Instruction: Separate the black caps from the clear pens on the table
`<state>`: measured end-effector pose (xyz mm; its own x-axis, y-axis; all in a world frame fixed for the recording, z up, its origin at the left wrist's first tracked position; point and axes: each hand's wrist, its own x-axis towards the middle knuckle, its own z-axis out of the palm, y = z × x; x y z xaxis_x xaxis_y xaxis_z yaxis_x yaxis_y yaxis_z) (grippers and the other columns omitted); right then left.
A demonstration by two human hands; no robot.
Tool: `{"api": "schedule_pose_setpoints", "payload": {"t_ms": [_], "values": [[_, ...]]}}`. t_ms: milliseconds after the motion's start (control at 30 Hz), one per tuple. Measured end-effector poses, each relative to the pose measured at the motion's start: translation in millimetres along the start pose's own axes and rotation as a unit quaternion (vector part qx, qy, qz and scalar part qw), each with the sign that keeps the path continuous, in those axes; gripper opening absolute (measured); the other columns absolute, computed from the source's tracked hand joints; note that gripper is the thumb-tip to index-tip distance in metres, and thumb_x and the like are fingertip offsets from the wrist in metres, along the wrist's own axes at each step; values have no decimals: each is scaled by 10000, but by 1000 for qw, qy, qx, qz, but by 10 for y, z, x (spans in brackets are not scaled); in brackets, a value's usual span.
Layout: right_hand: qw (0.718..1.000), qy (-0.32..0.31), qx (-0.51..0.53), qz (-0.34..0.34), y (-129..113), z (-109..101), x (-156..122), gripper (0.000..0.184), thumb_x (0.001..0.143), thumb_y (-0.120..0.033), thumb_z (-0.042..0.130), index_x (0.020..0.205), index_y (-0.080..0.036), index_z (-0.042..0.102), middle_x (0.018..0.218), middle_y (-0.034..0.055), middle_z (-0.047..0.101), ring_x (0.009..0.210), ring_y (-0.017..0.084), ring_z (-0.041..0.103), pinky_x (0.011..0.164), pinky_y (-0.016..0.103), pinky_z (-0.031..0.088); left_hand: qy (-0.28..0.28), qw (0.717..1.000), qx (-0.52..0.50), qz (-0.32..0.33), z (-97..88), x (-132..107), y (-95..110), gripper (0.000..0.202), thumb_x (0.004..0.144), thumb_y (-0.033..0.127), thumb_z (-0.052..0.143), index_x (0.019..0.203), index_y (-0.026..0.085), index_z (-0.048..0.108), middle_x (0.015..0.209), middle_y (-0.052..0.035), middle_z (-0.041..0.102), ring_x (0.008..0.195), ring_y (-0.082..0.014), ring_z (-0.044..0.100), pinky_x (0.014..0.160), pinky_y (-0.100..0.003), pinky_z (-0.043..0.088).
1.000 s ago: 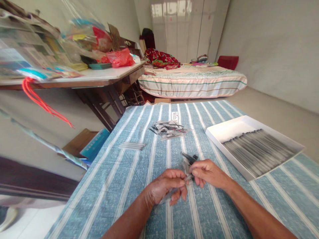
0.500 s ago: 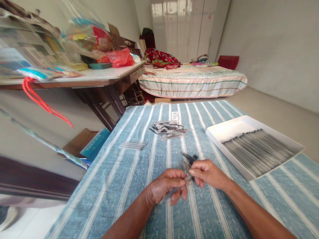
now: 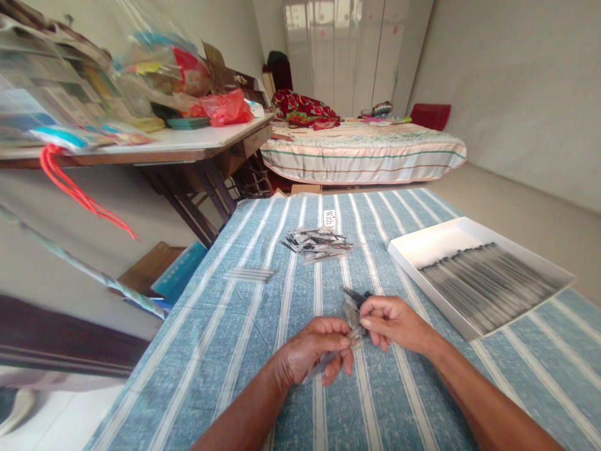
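My left hand is closed around a slim translucent tube, which looks like a pen barrel and slants up to the right. Close beside it, my right hand pinches at the tube's upper end; whatever lies between its fingertips is too small to make out. Just beyond the fingers are black pen caps and some clear pieces, partly covered by my right hand. A loose pile of small clear and black parts lies farther up the cloth.
A white open box at right holds a row of black-capped pens. Several pale tubes lie left on the striped tablecloth. A cluttered side table stands at left, with a bed behind.
My right hand has shifted slightly to the right and away from my left fingers. The left hand stays nearly in place with the tube.
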<state>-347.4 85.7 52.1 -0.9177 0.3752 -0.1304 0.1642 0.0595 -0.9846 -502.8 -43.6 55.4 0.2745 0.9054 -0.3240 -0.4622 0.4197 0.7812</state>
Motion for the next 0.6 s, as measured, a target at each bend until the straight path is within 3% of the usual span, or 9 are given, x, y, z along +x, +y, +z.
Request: {"api": "schedule_pose_setpoints", "payload": {"t_ms": [200,433,600], "values": [[1000,1,-14,21,10,24,11,340,796,-456,509,631,-159,483,432,-42,543,319,61,468,325,141,330,6,1000,12,2,2,5,-5,136,749,252,557,793,124,547,621,-51,656,306,-67,467,305,-166,354],[1000,-5,0,27,-14,38,-7,318,796,-439,506,645,-161,480,446,-42,559,325,61,473,340,146,353,25,999,25,21,44,8,-9,96,728,202,560,774,123,529,609,-39,650,309,-59,458,300,-158,358],[998,10,-12,63,-21,71,7,291,785,-392,509,606,-169,456,387,-58,526,282,56,441,302,133,310,66,996,60,14,101,42,-52,140,683,184,608,766,132,507,589,-24,647,308,-78,487,285,-166,371]]}}
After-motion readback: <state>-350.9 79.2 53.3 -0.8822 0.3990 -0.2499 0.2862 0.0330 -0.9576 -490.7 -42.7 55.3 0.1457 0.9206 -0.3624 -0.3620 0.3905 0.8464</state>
